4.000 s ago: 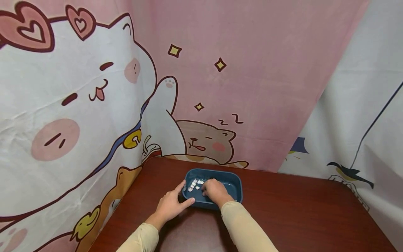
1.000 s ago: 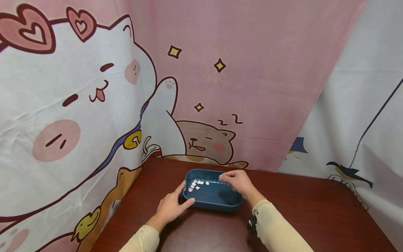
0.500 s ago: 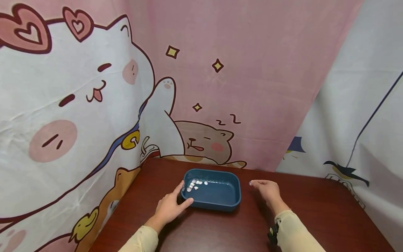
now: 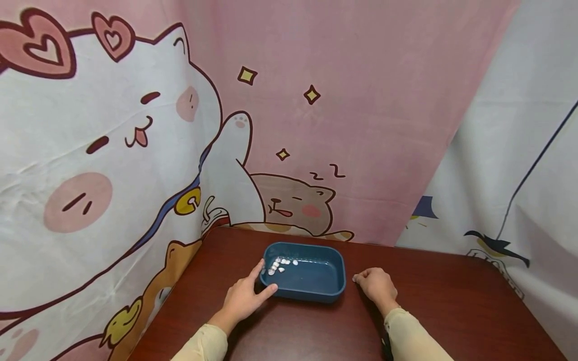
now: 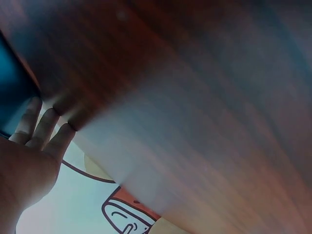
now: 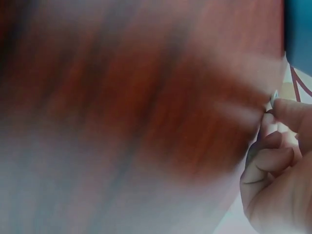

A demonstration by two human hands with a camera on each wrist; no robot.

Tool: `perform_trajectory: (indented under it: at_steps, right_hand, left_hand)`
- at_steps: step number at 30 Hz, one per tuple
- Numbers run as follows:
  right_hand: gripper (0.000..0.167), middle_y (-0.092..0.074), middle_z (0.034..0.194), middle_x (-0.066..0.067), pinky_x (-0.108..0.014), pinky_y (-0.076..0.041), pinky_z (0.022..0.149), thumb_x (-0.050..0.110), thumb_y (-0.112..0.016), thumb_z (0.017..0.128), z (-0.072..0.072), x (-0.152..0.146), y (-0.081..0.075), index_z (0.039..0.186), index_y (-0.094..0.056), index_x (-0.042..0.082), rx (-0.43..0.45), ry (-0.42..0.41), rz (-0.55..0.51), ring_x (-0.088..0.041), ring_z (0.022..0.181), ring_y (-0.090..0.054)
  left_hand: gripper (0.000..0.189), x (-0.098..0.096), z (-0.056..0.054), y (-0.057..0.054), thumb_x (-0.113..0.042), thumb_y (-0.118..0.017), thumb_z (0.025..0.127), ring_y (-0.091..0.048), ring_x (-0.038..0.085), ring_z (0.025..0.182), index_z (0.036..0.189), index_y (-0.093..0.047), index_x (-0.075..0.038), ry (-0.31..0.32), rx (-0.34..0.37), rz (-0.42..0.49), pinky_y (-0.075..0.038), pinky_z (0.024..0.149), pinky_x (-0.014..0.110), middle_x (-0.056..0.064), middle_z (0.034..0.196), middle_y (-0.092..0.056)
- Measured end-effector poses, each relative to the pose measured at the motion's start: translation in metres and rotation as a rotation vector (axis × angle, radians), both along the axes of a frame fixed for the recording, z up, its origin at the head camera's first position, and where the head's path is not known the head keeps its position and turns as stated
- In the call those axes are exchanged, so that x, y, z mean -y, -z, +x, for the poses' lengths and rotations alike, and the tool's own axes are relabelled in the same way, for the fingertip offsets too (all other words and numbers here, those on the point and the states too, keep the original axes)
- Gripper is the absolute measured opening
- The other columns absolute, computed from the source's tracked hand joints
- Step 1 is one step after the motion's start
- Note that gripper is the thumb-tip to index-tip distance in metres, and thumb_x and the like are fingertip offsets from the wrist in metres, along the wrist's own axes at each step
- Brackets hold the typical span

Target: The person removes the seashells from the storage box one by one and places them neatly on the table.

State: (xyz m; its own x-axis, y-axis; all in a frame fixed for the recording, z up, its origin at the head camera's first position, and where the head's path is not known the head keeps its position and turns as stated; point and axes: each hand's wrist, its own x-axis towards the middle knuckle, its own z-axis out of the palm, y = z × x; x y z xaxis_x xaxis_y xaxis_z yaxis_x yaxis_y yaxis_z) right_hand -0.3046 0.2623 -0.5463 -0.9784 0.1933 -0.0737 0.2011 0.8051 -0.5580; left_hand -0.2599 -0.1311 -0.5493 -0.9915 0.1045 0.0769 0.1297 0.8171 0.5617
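A dark blue rectangular plastic box [image 4: 311, 296] stands on the table. Several small white shells [image 4: 276, 264] lie in its left end, mostly in a cluster. My left hand [image 4: 242, 297] rests at the box's near left corner, thumb at the front rim and straight fingers along the left side. To the right of the box, my right hand [image 4: 377, 288] pinches one small white shell [image 6: 274, 95] between thumb and index finger, low over the table. The other right-hand fingers are curled in the right wrist view. My left fingers [image 5: 45, 127] reach beside the box in the left wrist view.
The reddish-brown wooden table [image 4: 433, 291] reaches to a pink and white cartoon curtain [image 4: 361, 125] at the back and sides. A dark object shows beneath the right sleeve [image 4: 413, 331].
My right hand has taken a shell out of the box, carried it right past the rim, then lowered it towards the table. My left hand has stayed at the box's corner.
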Motion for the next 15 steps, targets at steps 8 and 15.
perform_trajectory:
  at_steps: [8, 15]
  right_hand:
    - [0.026, -0.074, 0.081, 0.002, -0.039, -0.045, 0.060, 0.038, -0.075, 0.097, 0.0030, 0.0023, 0.0073, 0.081, -0.080, 0.018, -0.027, -0.045, 0.012, -0.019, 0.075, -0.063]
    - [0.024, -0.074, 0.083, 0.002, -0.037, -0.043, 0.061, 0.040, -0.077, 0.096, 0.0048, 0.0003, 0.0098, 0.085, -0.079, 0.018, -0.041, -0.036, -0.011, -0.018, 0.076, -0.062]
  left_hand:
    - [0.091, 0.0010, -0.0006, 0.0021, -0.071, -0.066, 0.095, -0.070, 0.039, 0.125, 0.168, -0.035, -0.027, -0.005, -0.008, 0.001, -0.057, 0.094, 0.064, 0.016, 0.154, -0.062]
    - [0.091, 0.0002, 0.0000, 0.0021, -0.072, -0.065, 0.095, -0.070, 0.039, 0.126, 0.169, -0.035, -0.027, -0.003, -0.002, -0.003, -0.056, 0.096, 0.066, 0.016, 0.155, -0.062]
